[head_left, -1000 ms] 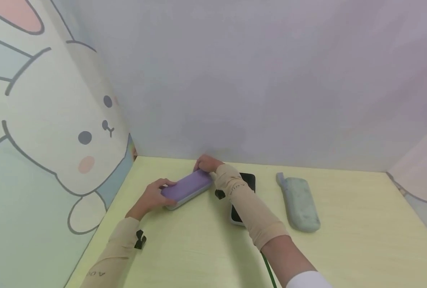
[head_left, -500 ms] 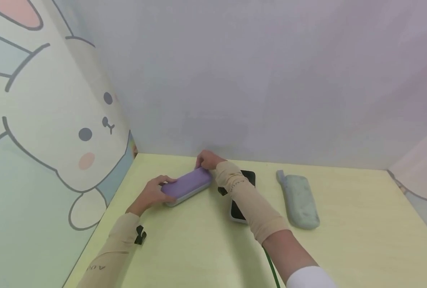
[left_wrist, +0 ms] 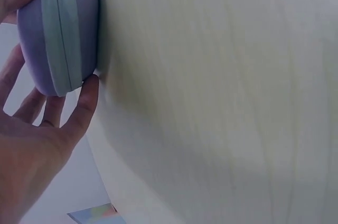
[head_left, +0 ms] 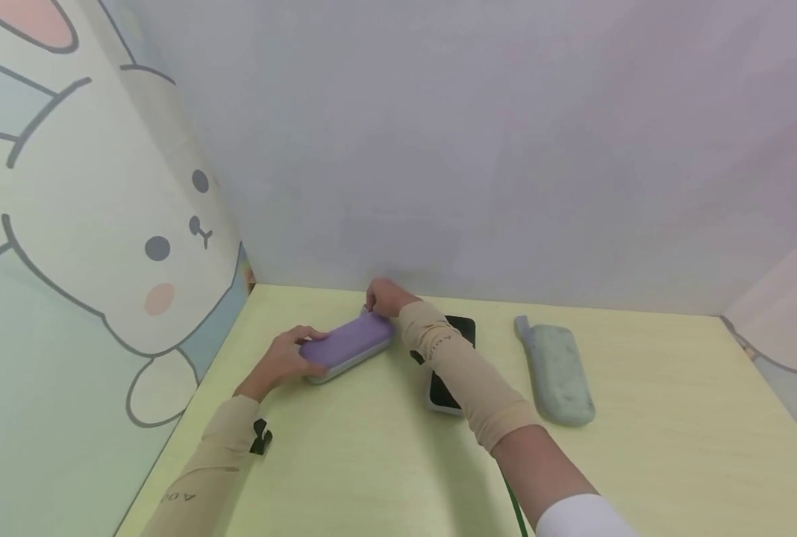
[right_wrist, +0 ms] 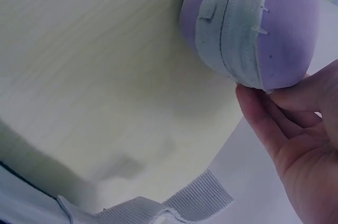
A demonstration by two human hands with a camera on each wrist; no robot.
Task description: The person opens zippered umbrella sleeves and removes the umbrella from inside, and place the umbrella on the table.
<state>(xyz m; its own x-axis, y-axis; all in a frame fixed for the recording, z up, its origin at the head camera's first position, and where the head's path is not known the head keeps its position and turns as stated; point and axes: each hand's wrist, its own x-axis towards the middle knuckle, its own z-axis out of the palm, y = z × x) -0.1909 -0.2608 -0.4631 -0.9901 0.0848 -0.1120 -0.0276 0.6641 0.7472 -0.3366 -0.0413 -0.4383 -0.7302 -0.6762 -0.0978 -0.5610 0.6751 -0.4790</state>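
A purple zippered case (head_left: 348, 344) with a pale grey-green band around its side lies slanted on the table. My left hand (head_left: 287, 359) grips its near-left end, thumb on one side and fingers on the other. In the left wrist view, the fingertips (left_wrist: 90, 84) touch the end of the case. At the far-right end, my right hand (head_left: 388, 298) has thumb and fingers pinched together by the zip. In the right wrist view, those fingers (right_wrist: 259, 113) meet at the zip's end; whether they hold a pull tab is hidden. A small purple tab shows beside them in the head view.
Under my right forearm lies a black-topped slab (head_left: 447, 388) with a pale rim, partly covered. Right of it is a mottled grey-green case (head_left: 563, 377) with a strap loop. A green cord (head_left: 514, 503) runs by the right elbow. Walls border the table (head_left: 674, 418).
The view has tilted down slightly. A small purple tab now shows at the case's far end beside my right fingers. Both hands keep nearly the same places.
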